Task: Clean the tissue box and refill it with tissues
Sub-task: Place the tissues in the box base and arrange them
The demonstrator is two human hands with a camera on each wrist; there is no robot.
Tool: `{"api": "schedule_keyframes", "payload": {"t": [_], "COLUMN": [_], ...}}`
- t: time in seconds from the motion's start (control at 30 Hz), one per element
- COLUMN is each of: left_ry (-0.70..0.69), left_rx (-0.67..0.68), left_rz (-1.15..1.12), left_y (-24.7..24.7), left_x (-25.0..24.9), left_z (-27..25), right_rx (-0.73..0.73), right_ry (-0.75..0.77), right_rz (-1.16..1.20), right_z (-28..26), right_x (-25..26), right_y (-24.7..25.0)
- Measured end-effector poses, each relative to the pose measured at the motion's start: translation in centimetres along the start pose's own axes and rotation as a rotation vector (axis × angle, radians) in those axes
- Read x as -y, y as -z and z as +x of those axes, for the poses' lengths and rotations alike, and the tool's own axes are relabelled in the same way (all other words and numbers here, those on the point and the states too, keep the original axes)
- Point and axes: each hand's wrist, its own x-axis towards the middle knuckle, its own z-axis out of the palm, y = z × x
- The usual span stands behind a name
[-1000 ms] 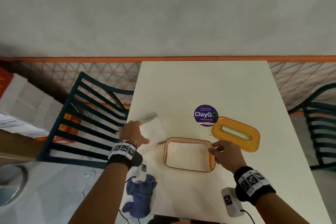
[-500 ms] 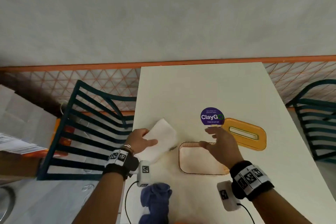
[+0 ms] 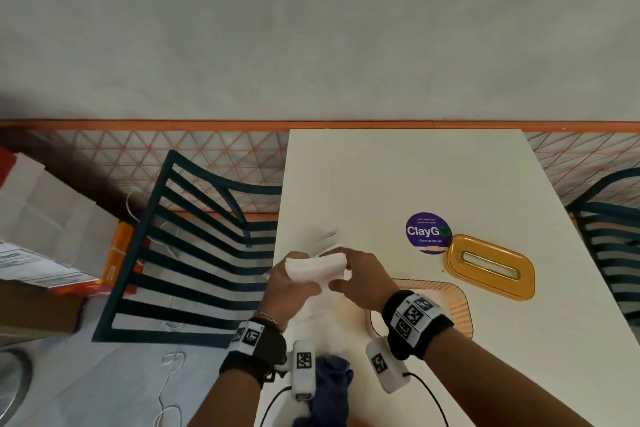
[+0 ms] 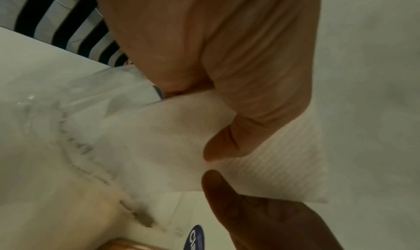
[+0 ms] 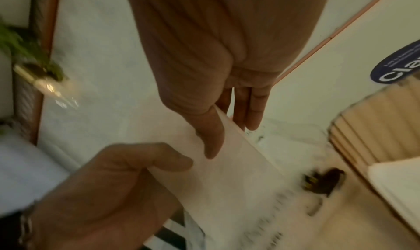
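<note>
As both hands (image 3: 332, 282) grip it — tissue stack (image 3: 317, 265) long axis left-right

Right hand (image 3: 363, 282) hides tissue box (image 3: 453, 308) left part.

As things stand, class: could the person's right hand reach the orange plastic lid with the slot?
Probably yes: the right hand lies near the orange lid across bare table, but it first must release the white tissue stack.

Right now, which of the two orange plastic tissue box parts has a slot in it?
The flat orange lid beside the purple round sticker; the ribbed orange base has none visible.
</note>
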Motion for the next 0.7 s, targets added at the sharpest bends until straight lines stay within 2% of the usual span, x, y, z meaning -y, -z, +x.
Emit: {"api": "schedule_keyframes", "payload": {"t": [0.1, 0.37, 0.43, 0.57, 0.7], "left_ry": [-0.03, -0.054, -0.066, 0.033, 0.091], "left_rx": [-0.041, -0.049, -0.029, 0.031, 0.149], "left_rz": [-0.012, -0.084, -0.13, -0.144, -0.039], "left_y": [-0.5, -0.5, -0.4, -0.8, -3.1], "left_x": [0.0, -1.9, -2.4, -3.1, -3.0], "left_z": [-0.1, -0.5, -0.7, -0.5, -1.1], "right_rx": [0.006, 0.034, 0.079, 0.147, 0.004], "right_ry": [-0.006, -0.09, -0.114, -0.185, -0.288], "right_rz": [-0.093, -0.088, 0.006, 0.368, 0.652], "right_z": [-0.2, -0.3, -1.0, -4.2, -7.8], "right_x": [-0.5, -0.9, -0.9, -1.8, -5.3], "right_y": [-0.8, -0.3, 1.3, 5.8, 9.2]}}
